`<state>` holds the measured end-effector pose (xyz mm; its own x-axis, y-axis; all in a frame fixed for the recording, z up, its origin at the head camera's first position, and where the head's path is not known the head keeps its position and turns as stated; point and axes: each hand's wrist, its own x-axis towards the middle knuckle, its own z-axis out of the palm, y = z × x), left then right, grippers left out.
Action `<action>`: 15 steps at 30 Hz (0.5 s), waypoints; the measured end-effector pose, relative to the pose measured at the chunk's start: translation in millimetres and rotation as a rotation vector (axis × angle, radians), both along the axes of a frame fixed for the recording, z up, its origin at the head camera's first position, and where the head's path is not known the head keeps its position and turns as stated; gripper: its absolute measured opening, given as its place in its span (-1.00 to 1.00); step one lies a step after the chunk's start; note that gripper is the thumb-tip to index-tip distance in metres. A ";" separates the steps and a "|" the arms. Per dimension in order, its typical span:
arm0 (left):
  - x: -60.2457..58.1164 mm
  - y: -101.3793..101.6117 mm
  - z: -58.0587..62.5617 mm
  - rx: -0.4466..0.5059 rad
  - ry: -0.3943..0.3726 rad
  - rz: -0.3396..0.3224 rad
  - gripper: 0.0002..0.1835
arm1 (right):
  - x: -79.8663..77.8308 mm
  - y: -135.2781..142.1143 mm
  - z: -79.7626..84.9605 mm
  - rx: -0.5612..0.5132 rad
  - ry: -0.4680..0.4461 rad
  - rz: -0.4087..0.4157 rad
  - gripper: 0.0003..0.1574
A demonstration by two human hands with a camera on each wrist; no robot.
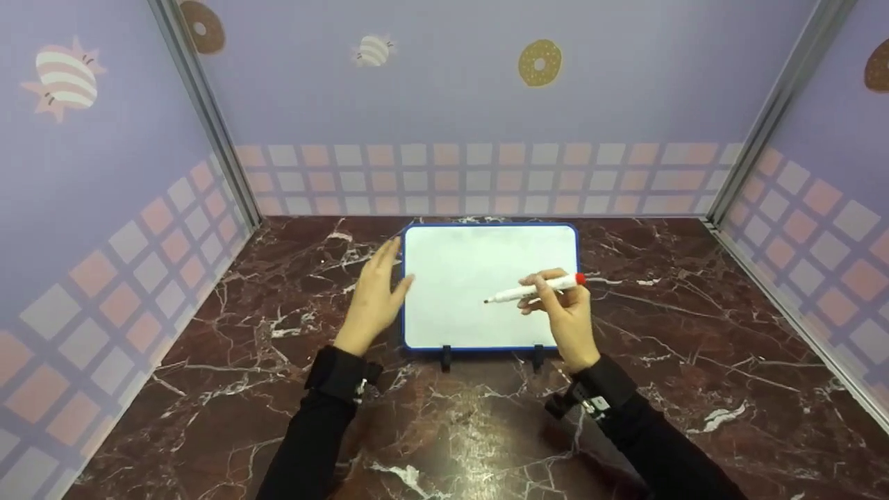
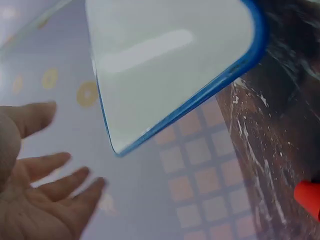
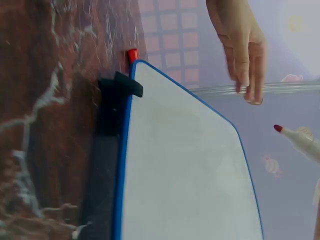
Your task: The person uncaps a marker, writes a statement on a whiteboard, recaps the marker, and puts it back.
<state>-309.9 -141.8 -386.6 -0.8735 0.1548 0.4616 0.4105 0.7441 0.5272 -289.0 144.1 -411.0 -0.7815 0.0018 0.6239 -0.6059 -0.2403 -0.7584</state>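
The right hand [image 1: 571, 323] pinches a white whiteboard marker [image 1: 514, 293] between thumb and fingers, its dark red tip bared and pointing left, just right of the head frame's centre. The left hand [image 1: 375, 298], left of centre, has its fingers extended and thumb spread, beside the left edge of a blue-framed whiteboard [image 1: 451, 278]; contact is unclear. The board, mid-frame, has black feet [image 1: 446, 359] on a dark red marble-patterned tabletop [image 1: 243, 389].

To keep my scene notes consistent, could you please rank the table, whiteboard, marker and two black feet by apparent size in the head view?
1. Table
2. Whiteboard
3. Marker, partly hidden
4. Left black foot and right black foot: they look alike, so I leave them unranked.
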 end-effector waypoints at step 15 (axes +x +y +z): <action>-22.1 -31.6 -28.8 0.361 -0.662 -0.226 -0.36 | -25.4 -64.6 -0.4 0.096 0.145 -0.159 -0.89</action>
